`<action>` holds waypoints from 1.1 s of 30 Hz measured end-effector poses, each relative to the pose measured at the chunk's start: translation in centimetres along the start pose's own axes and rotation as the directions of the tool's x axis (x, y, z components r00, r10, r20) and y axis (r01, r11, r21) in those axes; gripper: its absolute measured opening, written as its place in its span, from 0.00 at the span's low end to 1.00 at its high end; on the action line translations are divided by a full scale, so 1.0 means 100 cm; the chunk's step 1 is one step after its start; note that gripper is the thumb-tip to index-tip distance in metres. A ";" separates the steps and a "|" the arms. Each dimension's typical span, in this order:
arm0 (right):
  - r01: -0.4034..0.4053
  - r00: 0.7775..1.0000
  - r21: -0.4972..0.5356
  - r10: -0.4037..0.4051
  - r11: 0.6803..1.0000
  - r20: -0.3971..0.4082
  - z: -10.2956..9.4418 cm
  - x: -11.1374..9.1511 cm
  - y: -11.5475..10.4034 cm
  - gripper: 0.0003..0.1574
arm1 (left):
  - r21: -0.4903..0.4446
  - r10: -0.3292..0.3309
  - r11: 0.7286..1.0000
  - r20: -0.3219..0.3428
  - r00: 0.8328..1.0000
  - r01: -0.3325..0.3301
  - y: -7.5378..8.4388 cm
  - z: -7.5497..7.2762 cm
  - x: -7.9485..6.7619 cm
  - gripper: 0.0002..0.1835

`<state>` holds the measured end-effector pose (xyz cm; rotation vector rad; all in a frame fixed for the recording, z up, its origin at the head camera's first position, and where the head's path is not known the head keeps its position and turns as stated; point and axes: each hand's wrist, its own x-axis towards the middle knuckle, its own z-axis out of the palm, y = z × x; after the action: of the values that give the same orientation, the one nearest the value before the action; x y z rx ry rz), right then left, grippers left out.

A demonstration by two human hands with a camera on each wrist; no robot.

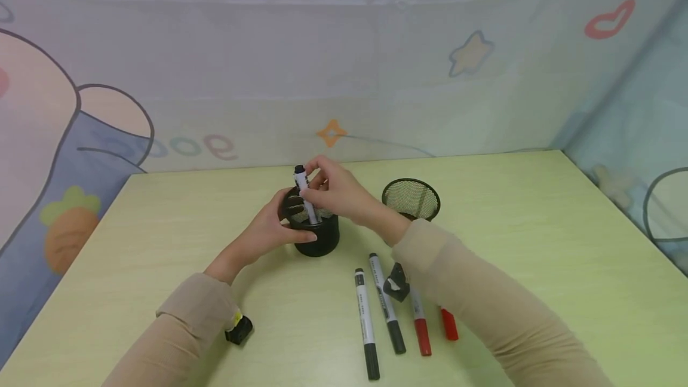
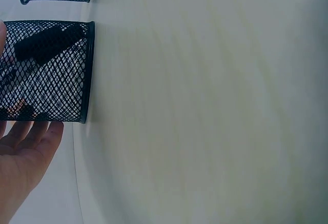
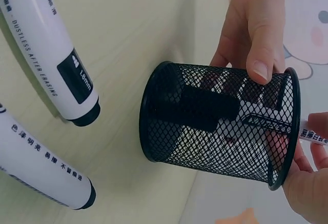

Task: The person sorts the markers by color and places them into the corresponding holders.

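Observation:
A black mesh pen cup [image 1: 318, 245] is in my left hand [image 1: 269, 226], the thumb lying across its near side and the fingers round the far side. Leaning in its mouth is a white marker [image 1: 311, 209] with a black end up. My right hand [image 1: 344, 193] pinches this marker near its upper part, just over the rim. Through the mesh of the cup [image 3: 205, 119] in the right wrist view, two dark marker caps [image 3: 210, 101] show side by side near the middle. The left wrist view shows the left fingers [image 2: 48, 137] against the mesh wall.
Another black mesh cup [image 1: 411, 196] stands to the right, behind my right forearm. On the table in front lie two black-capped markers [image 1: 365, 321], a red-capped marker [image 1: 421, 327] and a red cap [image 1: 449, 324] partly under the right sleeve. A printed cloth [image 1: 344, 46] hangs behind the table.

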<state>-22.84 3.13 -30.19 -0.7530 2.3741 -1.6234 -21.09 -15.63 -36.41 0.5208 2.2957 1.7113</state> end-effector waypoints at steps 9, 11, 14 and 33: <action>0.102 0.992 -0.297 -0.074 0.949 0.102 0.007 -0.002 -0.002 0.17 | 0.007 0.007 1.000 0.027 1.000 -0.007 0.000 -0.001 -0.001 0.42; 0.114 0.991 -0.329 -0.086 0.937 0.098 0.008 -0.002 -0.003 0.17 | 0.003 0.014 1.000 0.033 0.999 -0.014 0.000 -0.001 -0.001 0.42; 0.118 0.992 -0.338 -0.094 0.934 0.088 0.009 -0.002 -0.004 0.17 | -0.001 0.018 1.000 0.034 0.999 -0.018 0.000 -0.001 -0.001 0.42; 0.080 0.995 -0.263 -0.062 0.962 0.079 0.008 -0.002 -0.002 0.15 | -0.014 0.038 0.999 0.031 0.999 -0.038 -0.001 -0.001 -0.001 0.48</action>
<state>-22.27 2.47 -30.33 -0.9356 2.5715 -1.2913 -21.03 -15.79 -36.51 0.5881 2.2661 1.7220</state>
